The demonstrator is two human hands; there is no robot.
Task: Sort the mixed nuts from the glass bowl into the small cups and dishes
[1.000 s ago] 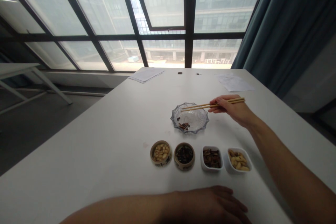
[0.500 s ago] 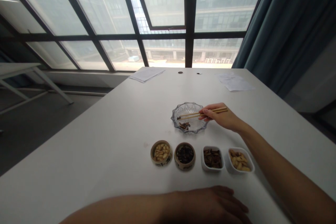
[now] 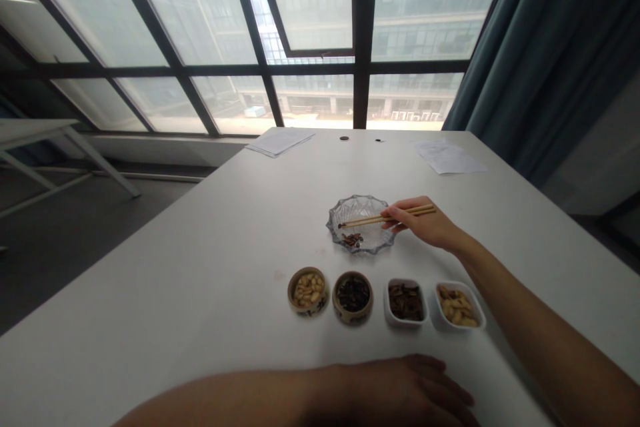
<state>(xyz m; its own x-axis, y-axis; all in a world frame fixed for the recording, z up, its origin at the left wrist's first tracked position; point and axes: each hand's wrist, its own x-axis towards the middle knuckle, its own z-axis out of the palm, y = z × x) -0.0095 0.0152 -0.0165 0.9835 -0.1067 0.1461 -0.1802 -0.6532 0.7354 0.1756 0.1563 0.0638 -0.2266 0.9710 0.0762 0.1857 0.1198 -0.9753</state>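
My right hand (image 3: pixel 417 217) is closed round a pair of wooden chopsticks (image 3: pixel 373 219), their tips pointing left over a scalloped clear glass dish (image 3: pixel 379 241). A small dark piece (image 3: pixel 341 225) is at the tips; I cannot tell whether it is pinched. Several brown slivers (image 3: pixel 353 239) lie in the dish's near left part. Along the near side stand a round tub of pale nuts (image 3: pixel 309 289), a round tub of black pieces (image 3: pixel 353 295), a square white tub of brown strips (image 3: pixel 405 302) and another of tan pieces (image 3: pixel 457 307). My left hand (image 3: pixel 420 390) lies flat before them, fingers stretched out.
The white table (image 3: pixel 225 260) reaches back to the window wall. Paper sheets (image 3: pixel 281 141) lie at its far left corner, with another sheet (image 3: pixel 449 156) at the far right. A blue curtain (image 3: pixel 530 67) hangs on the right, and a second table (image 3: pixel 37 130) stands at left.
The chopstick tips have drawn closer together over the dish. Otherwise my right hand has barely shifted, and my left hand is still.
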